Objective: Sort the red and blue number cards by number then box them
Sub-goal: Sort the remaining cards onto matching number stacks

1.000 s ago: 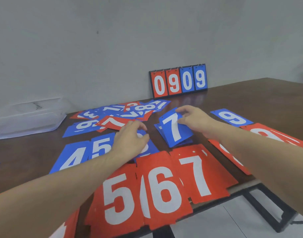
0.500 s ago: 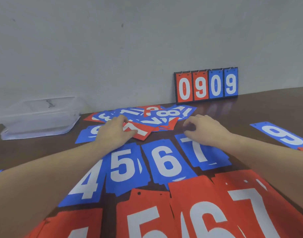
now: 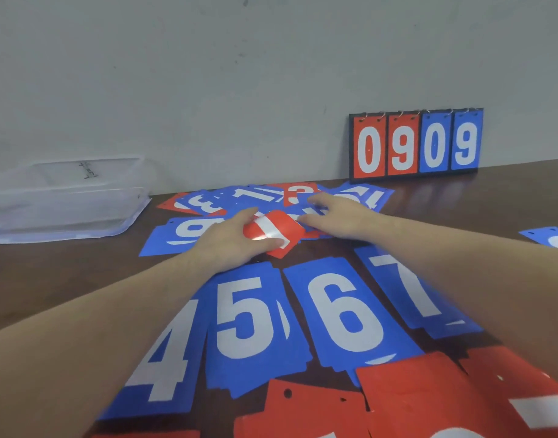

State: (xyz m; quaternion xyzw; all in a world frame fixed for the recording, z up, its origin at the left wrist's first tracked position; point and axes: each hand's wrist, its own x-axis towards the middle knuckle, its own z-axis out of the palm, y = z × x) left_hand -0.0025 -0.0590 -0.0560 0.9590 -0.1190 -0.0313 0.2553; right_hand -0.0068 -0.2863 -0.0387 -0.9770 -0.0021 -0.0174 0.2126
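Your left hand (image 3: 236,238) is grasping a bent red plastic number card with a white digit (image 3: 272,232), thumb under its near edge and fingers curled over the top, so the card is bowing up off the dark brown wooden bench (image 3: 65,279). Which number it bears is hard to tell from the curl. Your right hand (image 3: 340,216) is lying just beside that grip, fingers extended and relaxed, pressing flat on the loose heap of mixed red and blue number cards (image 3: 239,197) spreading behind and around the grip. Nearer to you than the grip, blue cards are lying in a row: the blue 4 card (image 3: 163,352), the blue 5 card (image 3: 249,320), the blue 6 card (image 3: 347,314) and the blue 7 card (image 3: 410,289), with red cards (image 3: 413,399) at the near edge. Well left of the grip a clear plastic box (image 3: 65,197) is sitting by the wall. Beyond and right of the grip a flip scoreboard reading 0909 (image 3: 416,143) is standing upright against the wall.
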